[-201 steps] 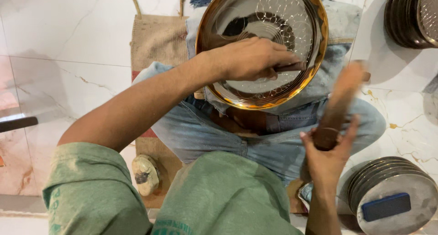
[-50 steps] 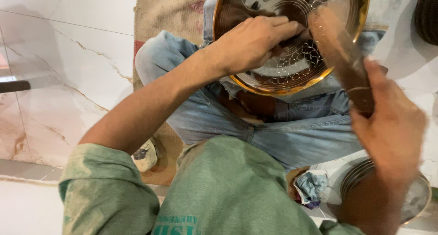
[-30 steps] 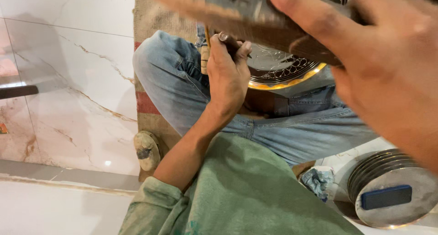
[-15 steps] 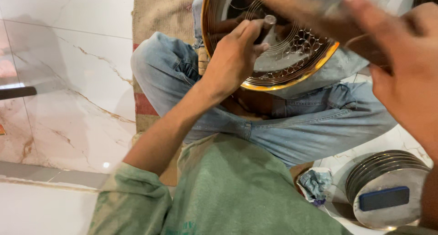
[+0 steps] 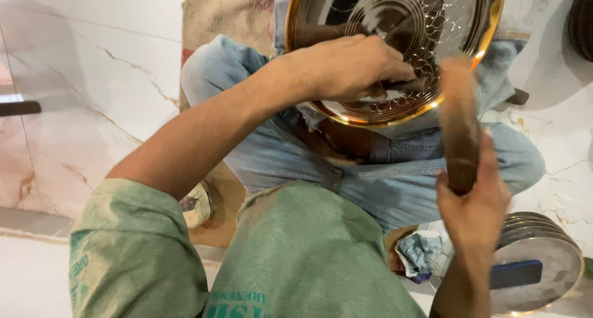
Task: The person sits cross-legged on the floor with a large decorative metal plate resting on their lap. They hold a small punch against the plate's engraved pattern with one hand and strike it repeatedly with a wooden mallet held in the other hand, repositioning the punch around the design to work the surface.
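A round shiny metal plate (image 5: 457, 21) with a gold rim and a pattern of small circles rests tilted on my lap. My left hand (image 5: 346, 67) lies on the plate, fingers closed on a small dark tool pressed against the surface. My right hand (image 5: 472, 210) is raised at the right and grips a brown wooden mallet (image 5: 458, 123), blurred from motion, its head close to the plate's rim. I sit cross-legged in blue jeans and a green shirt.
A stack of round metal plates (image 5: 546, 256) with a blue block on top lies at the lower right. More dark plates (image 5: 582, 18) are stacked at the upper right. A crumpled cloth (image 5: 419, 251) lies by my knee. A burlap mat (image 5: 228, 12) covers the marble floor.
The mallet swung up close to the camera, then came back down toward the plate. My left hand stayed on the plate with the small tool, shifting slightly.
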